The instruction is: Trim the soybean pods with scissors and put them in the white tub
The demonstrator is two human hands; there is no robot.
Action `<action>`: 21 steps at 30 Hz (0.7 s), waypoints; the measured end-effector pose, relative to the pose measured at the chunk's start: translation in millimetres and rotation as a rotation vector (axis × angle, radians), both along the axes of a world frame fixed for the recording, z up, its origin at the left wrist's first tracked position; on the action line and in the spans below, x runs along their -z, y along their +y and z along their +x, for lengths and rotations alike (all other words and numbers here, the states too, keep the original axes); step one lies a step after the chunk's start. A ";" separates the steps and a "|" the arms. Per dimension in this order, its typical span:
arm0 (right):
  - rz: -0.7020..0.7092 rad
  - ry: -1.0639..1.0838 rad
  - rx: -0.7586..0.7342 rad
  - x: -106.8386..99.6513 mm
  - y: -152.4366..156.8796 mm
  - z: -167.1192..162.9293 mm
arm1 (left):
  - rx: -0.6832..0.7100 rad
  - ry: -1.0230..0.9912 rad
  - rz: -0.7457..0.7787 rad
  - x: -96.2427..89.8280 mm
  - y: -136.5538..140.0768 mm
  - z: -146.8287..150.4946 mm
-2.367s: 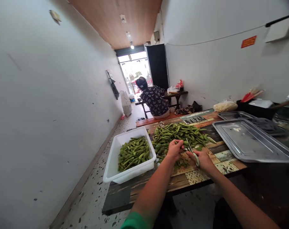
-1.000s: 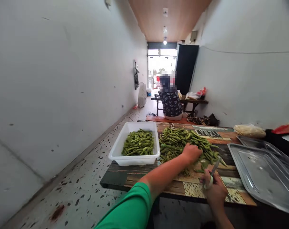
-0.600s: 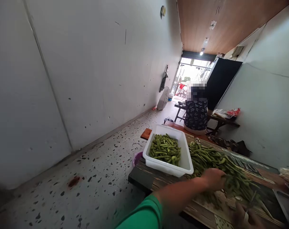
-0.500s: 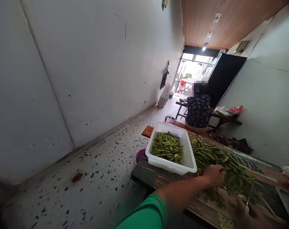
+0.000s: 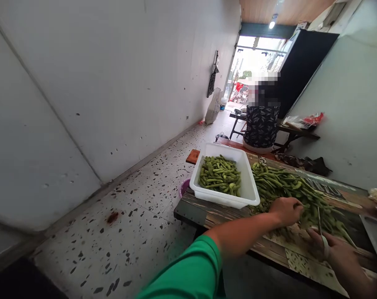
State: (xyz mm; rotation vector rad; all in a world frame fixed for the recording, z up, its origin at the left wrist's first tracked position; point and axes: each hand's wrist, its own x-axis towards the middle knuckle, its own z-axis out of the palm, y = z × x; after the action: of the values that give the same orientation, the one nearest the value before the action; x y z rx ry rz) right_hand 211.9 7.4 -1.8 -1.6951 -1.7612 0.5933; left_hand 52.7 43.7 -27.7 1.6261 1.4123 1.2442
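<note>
A heap of green bean pods point(image 5: 278, 180) lies on the wooden table. My left hand point(image 5: 286, 211) is over the near side of the heap, fingers pinched together; what they hold is hidden against the green. To its right, my right hand point(image 5: 337, 251) grips scissors point(image 5: 325, 246) with a white handle, the metal blade pointing up and away over the pods. A white plastic tub point(image 5: 252, 189) stands left of the heap. Loose pods point(image 5: 221, 174) cover much of its bottom.
The wooden table point(image 5: 213, 220) has a near left corner by the tub. A purple basin point(image 5: 183, 187) sits below that edge. Beyond the table a person point(image 5: 261, 126) sits facing away. A metal tray point(image 5: 375, 236) is at the far right. A white wall point(image 5: 113, 83) runs along the left.
The view has tilted down and shifted. My right hand with the scissors has come up closer to my left hand, which stays by the pods and sits slightly farther right in view.
</note>
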 end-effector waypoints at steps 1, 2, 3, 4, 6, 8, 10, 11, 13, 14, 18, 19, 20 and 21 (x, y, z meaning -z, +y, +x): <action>-0.071 0.042 -0.010 0.1 -2.8 -1.9 | -0.011 -0.006 0.019 -1.4 -1.5 -0.1; -0.111 0.075 -0.013 0.3 -6.3 -3.9 | -0.019 -0.014 0.044 -2.7 -3.5 -0.4; -0.144 0.118 -0.023 0.4 -10.4 -5.8 | -0.025 -0.025 0.070 -3.9 -5.5 -0.7; -0.174 0.147 -0.052 0.5 -14.7 -7.6 | -0.032 -0.037 0.093 -4.9 -7.4 -0.9; -0.261 0.224 -0.135 0.6 -21.9 -10.2 | -0.035 -0.068 0.091 -6.0 -9.5 -1.0; -0.286 0.314 -0.158 0.4 -26.0 -10.9 | -0.026 -0.118 0.067 -5.7 -9.1 -0.1; -0.296 0.346 -0.156 0.0 -28.1 -10.1 | 0.025 -0.170 0.034 -4.7 -8.6 1.4; -0.298 0.357 -0.153 -0.3 -28.9 -9.4 | 0.056 -0.188 0.021 -4.3 -9.2 2.1; -0.287 0.359 -0.148 -0.4 -30.6 -8.4 | 0.110 -0.196 0.010 -4.0 -12.0 3.0; -0.281 0.356 -0.146 -0.2 -31.3 -8.2 | 0.129 -0.188 0.012 -4.2 -13.8 3.2; -0.270 0.418 -0.167 1.4 -32.4 -8.4 | 0.169 -0.188 0.007 -5.3 -18.8 3.3; -0.281 0.455 -0.180 2.0 -32.3 -8.2 | 0.181 -0.201 -0.005 -5.0 -18.9 3.3; -0.298 0.491 -0.192 2.7 -32.1 -7.9 | 0.198 -0.214 -0.020 -4.2 -18.5 3.2; -0.315 0.516 -0.202 3.6 -31.7 -7.2 | 0.217 -0.225 -0.035 -3.1 -17.9 3.1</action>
State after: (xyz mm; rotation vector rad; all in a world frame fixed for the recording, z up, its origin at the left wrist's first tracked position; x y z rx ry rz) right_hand 204.7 -24.3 -5.4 -1.3882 -1.5183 1.3265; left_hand 55.9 25.8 -24.6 1.5173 1.0836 1.2248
